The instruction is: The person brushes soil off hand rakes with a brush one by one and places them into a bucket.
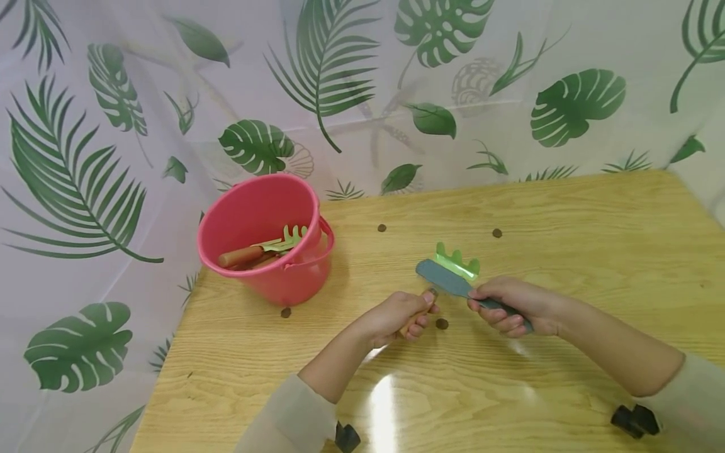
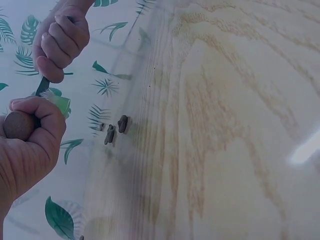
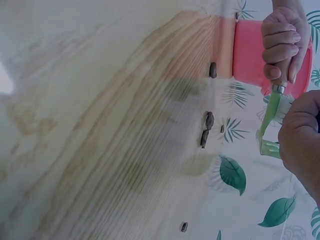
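My left hand (image 1: 401, 316) grips the wooden handle of a small green hand rake (image 1: 457, 264), its tines pointing away from me. The round handle end (image 2: 19, 125) shows in the left wrist view. In my right hand (image 1: 518, 306) is a grey brush (image 1: 444, 277), held by its handle. Its flat back faces up and overlaps the rake's neck in the head view. Pale bristles (image 3: 284, 107) show beside the green metal in the right wrist view. Both tools are held over the table in front of me.
A pink bucket (image 1: 294, 286) stands at the left of the wooden table (image 1: 566, 239), with other wooden-handled tools (image 1: 243, 256) inside. Several small dark brown clumps (image 1: 442, 324) lie scattered on the tabletop. A leaf-patterned sheet (image 1: 351, 94) hangs behind.
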A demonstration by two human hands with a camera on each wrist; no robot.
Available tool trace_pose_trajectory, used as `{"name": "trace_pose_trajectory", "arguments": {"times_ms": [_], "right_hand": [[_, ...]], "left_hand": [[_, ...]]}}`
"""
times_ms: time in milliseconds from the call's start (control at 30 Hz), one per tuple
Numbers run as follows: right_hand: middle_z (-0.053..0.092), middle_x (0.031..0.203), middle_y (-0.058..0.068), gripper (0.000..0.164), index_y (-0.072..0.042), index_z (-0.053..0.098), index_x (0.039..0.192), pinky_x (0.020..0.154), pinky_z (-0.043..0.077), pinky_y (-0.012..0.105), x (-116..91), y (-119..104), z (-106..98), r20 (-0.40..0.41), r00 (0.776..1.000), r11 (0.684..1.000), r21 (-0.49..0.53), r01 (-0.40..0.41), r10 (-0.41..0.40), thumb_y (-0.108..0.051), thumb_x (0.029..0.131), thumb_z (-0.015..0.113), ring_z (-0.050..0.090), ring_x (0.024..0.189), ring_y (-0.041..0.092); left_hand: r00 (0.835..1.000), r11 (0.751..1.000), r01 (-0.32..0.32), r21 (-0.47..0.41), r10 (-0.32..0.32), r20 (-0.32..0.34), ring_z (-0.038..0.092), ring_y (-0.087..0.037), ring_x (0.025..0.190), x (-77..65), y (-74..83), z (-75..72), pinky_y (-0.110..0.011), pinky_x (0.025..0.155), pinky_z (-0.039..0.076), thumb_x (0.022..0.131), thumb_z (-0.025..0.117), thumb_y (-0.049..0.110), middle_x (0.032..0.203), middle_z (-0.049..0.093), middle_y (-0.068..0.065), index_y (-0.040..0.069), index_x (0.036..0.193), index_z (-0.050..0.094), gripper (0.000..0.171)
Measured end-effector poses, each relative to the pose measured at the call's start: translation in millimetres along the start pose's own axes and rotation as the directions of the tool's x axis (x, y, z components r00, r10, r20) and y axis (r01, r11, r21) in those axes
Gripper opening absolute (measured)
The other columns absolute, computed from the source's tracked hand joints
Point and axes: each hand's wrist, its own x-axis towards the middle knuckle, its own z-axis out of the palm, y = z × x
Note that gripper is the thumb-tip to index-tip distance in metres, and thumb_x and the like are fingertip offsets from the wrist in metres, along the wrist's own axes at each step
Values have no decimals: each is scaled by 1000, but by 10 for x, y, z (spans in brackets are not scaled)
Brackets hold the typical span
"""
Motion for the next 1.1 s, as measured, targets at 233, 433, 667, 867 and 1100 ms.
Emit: {"name": "trace_pose_trajectory", "arguments": {"times_ms": [233,433,667,867,1100], "right_hand": [[37,56,-10,24,-7,46,87,37,31,13,-18,-19,-36,-104,994,997,-73,-38,30,-21,102,33,33,40,-1],[37,54,-8,26,-4,48,88,37,30,15,-10,-31,-47,-235,972,978,-192,-80,34,-20,101,33,32,38,0],[41,52,-4,32,4,53,88,36,29,20,27,-3,13,-373,922,831,-542,-127,-103,-18,102,34,31,36,4],[38,49,-3,32,1,56,86,35,28,21,55,14,69,-390,882,601,-782,-165,-265,-15,102,34,28,38,7],[36,54,-4,26,-4,52,79,40,25,16,92,45,123,-374,823,298,-918,-263,-428,-13,100,39,30,43,7]], "left_hand": [[1000,1000,1,-4,-1,3,35,-5,51,-10,-9,3,-17,48,33,102,41,33,64,40,4,-12,113,49,46],[1000,1000,-4,-14,4,3,35,-5,51,-19,-19,-1,-16,47,33,102,41,31,64,40,4,-12,114,49,46],[1000,1000,11,-26,-11,2,34,-4,50,-7,-42,17,-16,46,30,102,42,30,62,39,3,-12,110,50,43],[1000,1000,15,-20,-15,-4,34,-4,50,-8,-41,14,-16,46,30,102,42,30,63,39,3,-12,111,50,44],[1000,1000,11,-25,-11,-7,35,-4,51,-13,-30,-7,-16,47,31,102,41,31,63,39,4,-13,113,48,46]]}}
